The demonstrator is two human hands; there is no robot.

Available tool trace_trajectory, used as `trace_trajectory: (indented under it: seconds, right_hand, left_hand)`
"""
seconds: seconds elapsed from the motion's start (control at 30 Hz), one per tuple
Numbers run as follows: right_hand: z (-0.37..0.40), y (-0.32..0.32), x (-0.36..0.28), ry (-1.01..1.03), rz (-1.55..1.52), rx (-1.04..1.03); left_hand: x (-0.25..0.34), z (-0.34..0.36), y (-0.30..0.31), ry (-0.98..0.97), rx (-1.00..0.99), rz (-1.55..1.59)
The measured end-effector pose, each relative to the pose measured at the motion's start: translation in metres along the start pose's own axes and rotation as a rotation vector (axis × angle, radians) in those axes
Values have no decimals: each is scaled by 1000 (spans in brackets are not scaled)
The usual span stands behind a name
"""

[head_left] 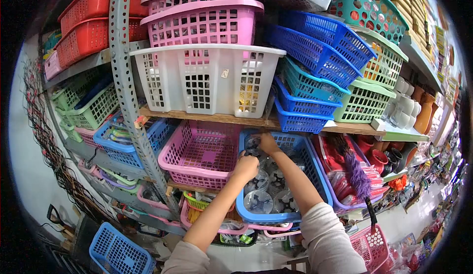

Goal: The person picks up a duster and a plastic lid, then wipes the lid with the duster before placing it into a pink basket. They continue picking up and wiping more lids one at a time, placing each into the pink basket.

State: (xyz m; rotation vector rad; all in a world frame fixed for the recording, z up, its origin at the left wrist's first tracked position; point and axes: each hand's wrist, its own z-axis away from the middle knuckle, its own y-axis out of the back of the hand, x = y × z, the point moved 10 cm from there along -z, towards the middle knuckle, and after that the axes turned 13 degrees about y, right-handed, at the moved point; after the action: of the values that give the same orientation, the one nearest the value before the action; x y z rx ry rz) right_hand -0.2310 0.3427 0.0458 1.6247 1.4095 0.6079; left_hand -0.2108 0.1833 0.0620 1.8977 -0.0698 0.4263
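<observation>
A blue basket (285, 218) on the shelf holds several clear, round plastic containers (258, 201) with dark patterned parts. My left hand (246, 166) is closed at the basket's left side, its fingers curled around something that I cannot make out. Farther back, inside the basket, my right hand (268, 144) bends its fingers down at a clear plastic piece. Its fingertips are partly hidden, and what they grip does not show plainly. Left of the blue basket stands a pink basket (170, 163) with its bottom showing.
Above, a wooden shelf edge (207, 118) carries a white basket (172, 77) and stacked blue baskets (315, 52). A metal post (129, 77) rises on the left. To the right, a purple feathery duster (355, 173) hangs before a basket of red packets. Another blue basket (120, 249) sits low left.
</observation>
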Motion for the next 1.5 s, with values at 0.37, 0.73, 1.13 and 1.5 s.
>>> trace_trajectory:
  seconds: [0.37, 0.73, 1.13, 1.5]
  right_hand:
    - [25, 31, -26, -177, -38, -356]
    - [111, 132, -138, -10, -264, -1]
    - [298, 178, -244, -358, -694, 888]
    - [539, 224, -305, -822, -269, 1174]
  left_hand:
    - [4, 0, 2, -1, -20, -59]
    - [12, 9, 24, -8, -54, 78]
    - [122, 185, 90, -248, 64, 1061]
    - [285, 302, -19, -441, -611, 1310]
